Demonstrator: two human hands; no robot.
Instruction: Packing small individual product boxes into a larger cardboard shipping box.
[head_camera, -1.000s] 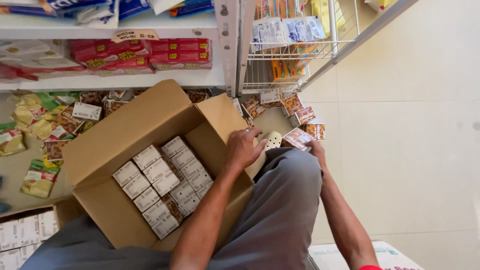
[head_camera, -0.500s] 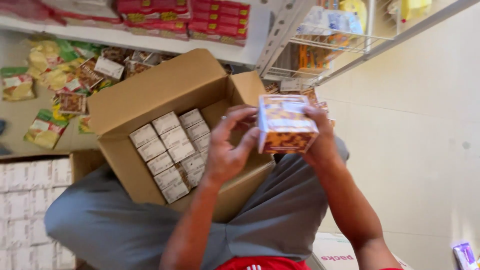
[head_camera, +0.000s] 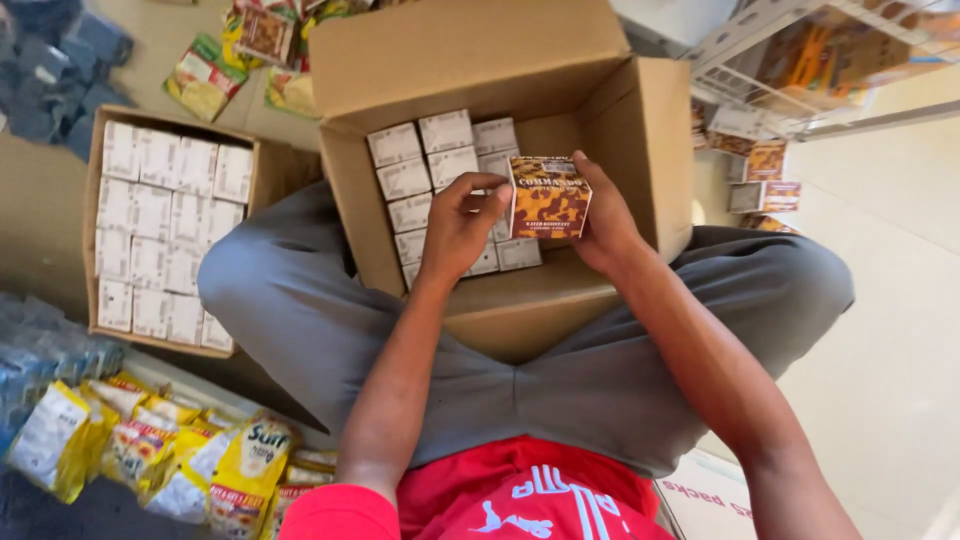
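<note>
Small box (head_camera: 549, 198): brown and orange, patterned, held between both hands just above the open carton.
Left hand (head_camera: 458, 228): fingers closed on the small box's left edge, thumb below.
Right hand (head_camera: 601, 218): clamped on the small box's right side, fingers wrapped behind it.
Carton (head_camera: 640, 150): open cardboard, rested on the lap, packed with rows of white-topped boxes (head_camera: 420, 165).
Second carton (head_camera: 95, 215): set on the floor to the left, filled with white boxes.
Sachets (head_camera: 170, 460): yellow packets, lying at lower left.

Small shop, stocked wire rack (head_camera: 800, 70), cartons of boxed goods (head_camera: 165, 225), floor sachets (head_camera: 170, 460)
</note>
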